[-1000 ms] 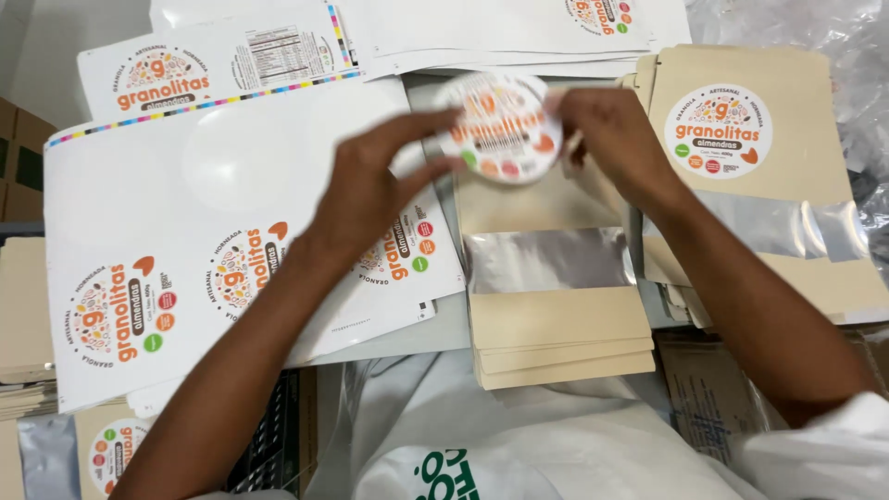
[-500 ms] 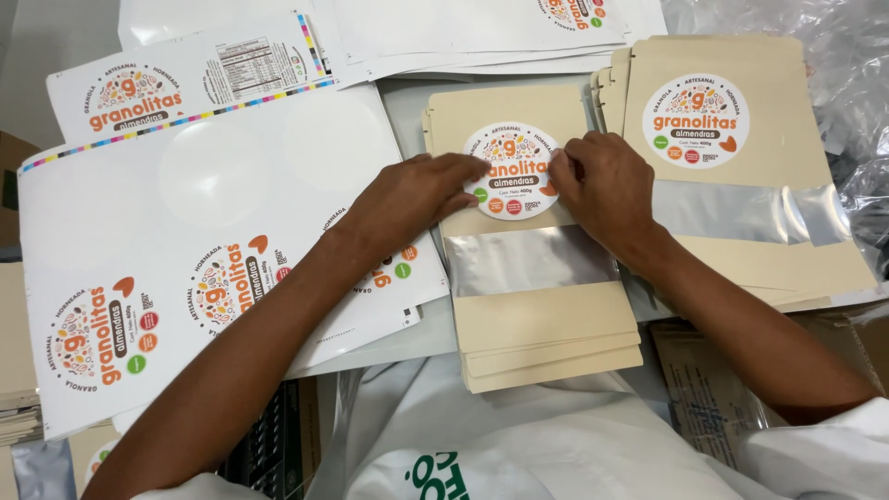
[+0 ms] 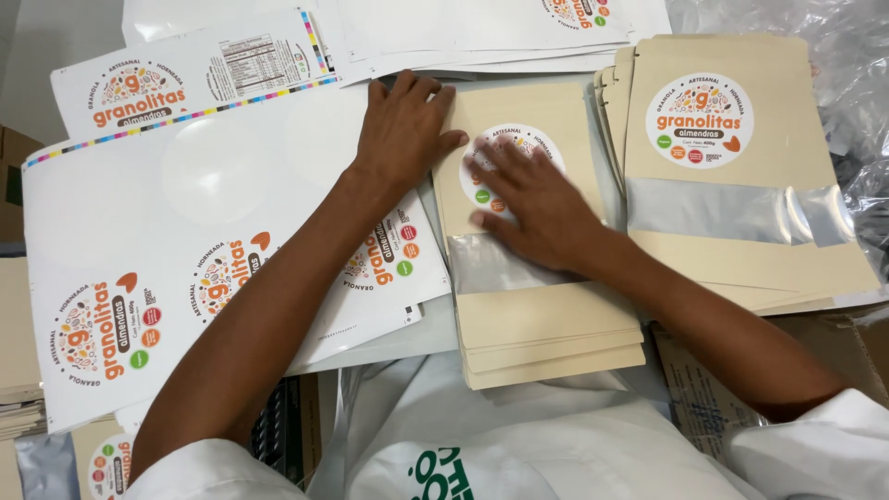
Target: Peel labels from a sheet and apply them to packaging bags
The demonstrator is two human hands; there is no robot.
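Observation:
A round printed sticker (image 3: 505, 143) lies on the top kraft pouch (image 3: 546, 315) of a stack in the middle. My right hand (image 3: 532, 208) lies flat across the sticker, fingers spread, covering its lower right part and the pouch's silver window. My left hand (image 3: 403, 125) rests flat, fingers apart, on the pouch's upper left corner and the edge of the white sticker sheet (image 3: 120, 204). Neither hand holds anything.
A second stack of kraft pouches (image 3: 741, 241), its top one labelled with a round sticker (image 3: 696, 120), sits to the right. More sticker sheets (image 3: 463, 32) lie at the back. Crinkled clear plastic (image 3: 852, 93) is at far right; more pouches (image 3: 23, 315) at left.
The sticker, held in the air by both hands a second ago, was laid on the top pouch. My right hand now presses flat over it and my left hand has slid to the pouch's corner.

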